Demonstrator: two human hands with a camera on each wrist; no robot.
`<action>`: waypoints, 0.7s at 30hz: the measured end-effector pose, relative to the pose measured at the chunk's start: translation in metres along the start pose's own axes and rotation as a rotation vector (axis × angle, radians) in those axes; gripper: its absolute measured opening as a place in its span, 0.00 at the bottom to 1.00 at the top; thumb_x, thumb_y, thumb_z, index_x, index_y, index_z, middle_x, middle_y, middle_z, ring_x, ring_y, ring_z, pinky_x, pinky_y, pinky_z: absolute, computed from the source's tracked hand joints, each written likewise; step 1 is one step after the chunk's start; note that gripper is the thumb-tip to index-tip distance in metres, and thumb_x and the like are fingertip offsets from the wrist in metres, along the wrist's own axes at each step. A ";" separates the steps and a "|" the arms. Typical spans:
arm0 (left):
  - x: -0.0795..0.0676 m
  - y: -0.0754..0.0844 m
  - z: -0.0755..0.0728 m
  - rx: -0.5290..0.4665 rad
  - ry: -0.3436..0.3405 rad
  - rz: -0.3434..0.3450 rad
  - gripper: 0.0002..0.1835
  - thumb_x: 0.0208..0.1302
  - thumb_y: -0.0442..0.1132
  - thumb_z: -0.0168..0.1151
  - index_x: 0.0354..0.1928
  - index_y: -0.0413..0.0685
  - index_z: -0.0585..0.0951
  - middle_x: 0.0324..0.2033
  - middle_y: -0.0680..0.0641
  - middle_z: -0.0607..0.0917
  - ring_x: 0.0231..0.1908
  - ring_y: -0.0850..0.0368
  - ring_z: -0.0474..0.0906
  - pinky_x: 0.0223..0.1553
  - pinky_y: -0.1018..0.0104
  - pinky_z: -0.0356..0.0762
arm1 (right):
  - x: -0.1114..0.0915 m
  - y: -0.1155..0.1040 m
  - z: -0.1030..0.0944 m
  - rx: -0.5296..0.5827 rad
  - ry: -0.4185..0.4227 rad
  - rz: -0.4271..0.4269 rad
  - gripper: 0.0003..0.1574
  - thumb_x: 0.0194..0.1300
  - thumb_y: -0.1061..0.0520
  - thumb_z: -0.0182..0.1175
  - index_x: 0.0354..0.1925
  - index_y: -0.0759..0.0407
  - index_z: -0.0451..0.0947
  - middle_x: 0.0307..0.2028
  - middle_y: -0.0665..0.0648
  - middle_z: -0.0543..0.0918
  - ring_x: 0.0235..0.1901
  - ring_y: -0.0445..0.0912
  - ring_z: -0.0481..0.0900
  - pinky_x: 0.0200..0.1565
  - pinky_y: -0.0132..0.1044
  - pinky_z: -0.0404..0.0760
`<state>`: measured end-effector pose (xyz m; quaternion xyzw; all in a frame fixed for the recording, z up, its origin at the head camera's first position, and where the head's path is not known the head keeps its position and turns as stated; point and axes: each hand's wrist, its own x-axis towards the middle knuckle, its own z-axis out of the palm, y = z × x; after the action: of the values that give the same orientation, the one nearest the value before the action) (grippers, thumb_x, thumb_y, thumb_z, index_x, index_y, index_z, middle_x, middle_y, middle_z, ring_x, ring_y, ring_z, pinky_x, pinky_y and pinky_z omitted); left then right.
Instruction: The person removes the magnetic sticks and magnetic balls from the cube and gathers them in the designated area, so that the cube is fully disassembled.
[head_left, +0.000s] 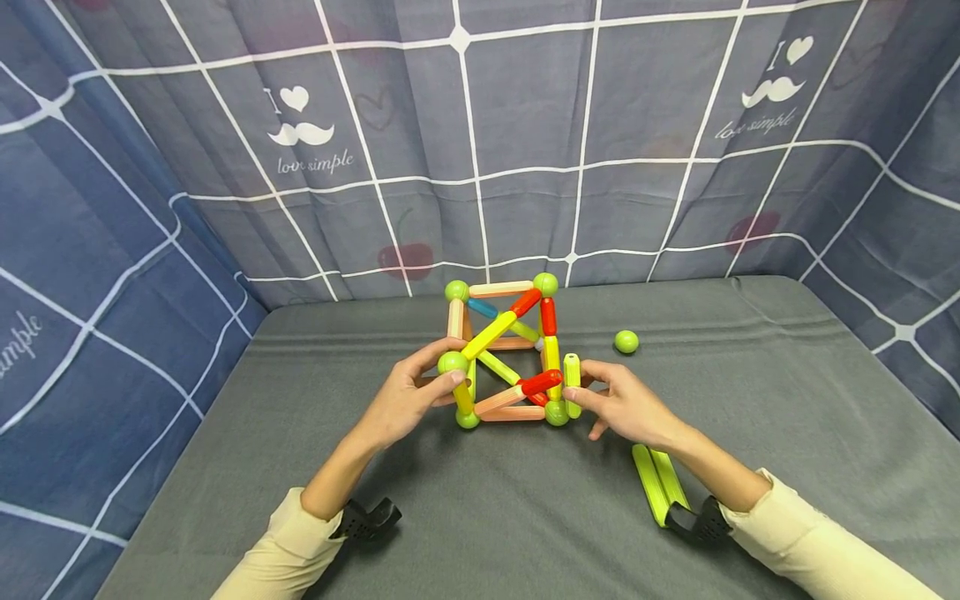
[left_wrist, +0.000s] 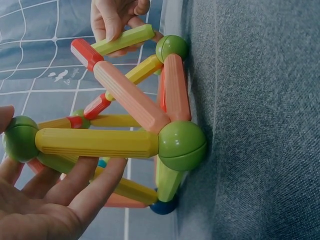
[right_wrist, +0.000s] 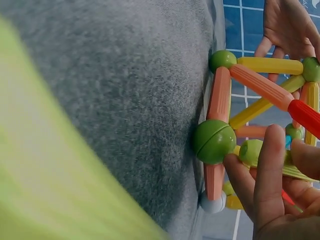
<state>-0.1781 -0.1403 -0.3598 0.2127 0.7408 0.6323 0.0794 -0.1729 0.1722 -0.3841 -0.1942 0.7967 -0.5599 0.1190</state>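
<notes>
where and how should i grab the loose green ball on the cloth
Probably best pinched across its middle, coming from above: the loose green ball is round, with no handle, and lies on the grey cloth apart from the stick-and-ball frame, so fingers should fit either side.

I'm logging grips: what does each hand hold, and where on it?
Left hand: the stick frame, by its upper near-left green ball. Right hand: a lime stick, near its middle.
</notes>
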 end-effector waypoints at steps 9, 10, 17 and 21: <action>0.000 0.001 0.001 0.018 0.013 -0.009 0.23 0.71 0.39 0.61 0.65 0.48 0.72 0.57 0.38 0.74 0.50 0.31 0.78 0.45 0.49 0.81 | -0.010 -0.003 -0.001 -0.051 0.086 -0.006 0.10 0.70 0.57 0.62 0.43 0.62 0.74 0.38 0.61 0.76 0.13 0.55 0.77 0.18 0.48 0.79; 0.000 0.000 0.000 0.017 0.012 -0.010 0.23 0.71 0.39 0.61 0.65 0.48 0.72 0.58 0.38 0.73 0.50 0.30 0.78 0.45 0.49 0.81 | -0.011 -0.004 -0.001 -0.058 0.094 -0.005 0.11 0.70 0.58 0.62 0.44 0.63 0.74 0.38 0.61 0.76 0.12 0.54 0.75 0.17 0.48 0.78; -0.001 0.000 0.000 0.010 0.007 -0.007 0.23 0.71 0.39 0.61 0.66 0.47 0.72 0.58 0.37 0.73 0.50 0.30 0.78 0.45 0.51 0.81 | -0.021 -0.008 -0.002 -0.041 0.141 -0.008 0.31 0.67 0.61 0.64 0.64 0.65 0.67 0.37 0.62 0.79 0.07 0.51 0.70 0.13 0.45 0.75; -0.001 0.001 0.000 -0.012 -0.004 -0.005 0.23 0.71 0.38 0.60 0.66 0.47 0.71 0.57 0.37 0.73 0.51 0.30 0.77 0.46 0.51 0.81 | -0.026 -0.009 -0.003 -0.037 0.166 -0.007 0.33 0.67 0.60 0.64 0.67 0.59 0.65 0.36 0.62 0.79 0.07 0.54 0.71 0.13 0.44 0.76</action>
<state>-0.1769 -0.1401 -0.3589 0.2114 0.7373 0.6362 0.0837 -0.1493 0.1842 -0.3755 -0.1519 0.8134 -0.5595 0.0472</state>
